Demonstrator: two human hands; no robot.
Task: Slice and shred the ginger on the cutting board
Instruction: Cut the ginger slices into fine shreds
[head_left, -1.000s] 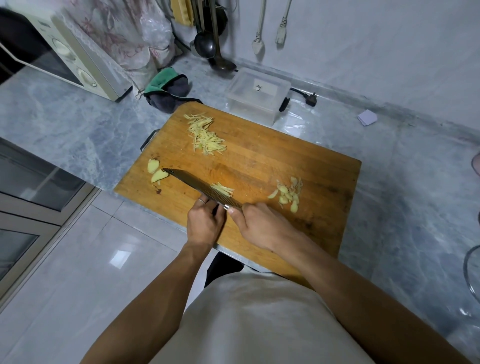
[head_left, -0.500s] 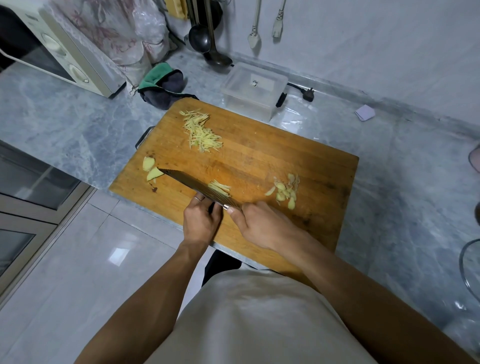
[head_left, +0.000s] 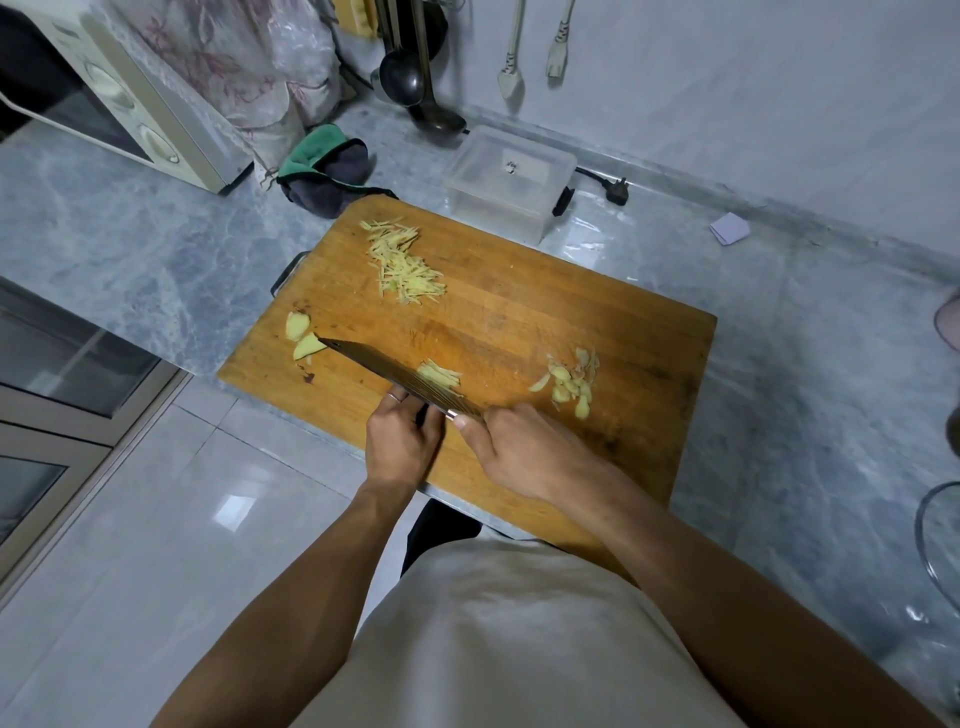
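Clearly, the ginger is spread over the cutting board (head_left: 519, 322) in four lots: a shredded pile (head_left: 404, 262) at the far side, two chunks (head_left: 304, 335) near the left edge, thin slices (head_left: 571, 382) to the right, and a small batch of shreds (head_left: 439, 373) beside the knife (head_left: 395, 376). The knife handle is gripped in the left hand (head_left: 400, 447), fingers curled round it. The right hand (head_left: 524, 449) is set at the blade's heel; whether anything is pinched can't be told, as fingertips are hidden. Slices are judged light, thin, damp & prob. slippery, so best stacked flat and pinned w/ fingertips tucked back from the edge. Chunks look firm, fibrous, apt to roll; flat side down is advised.
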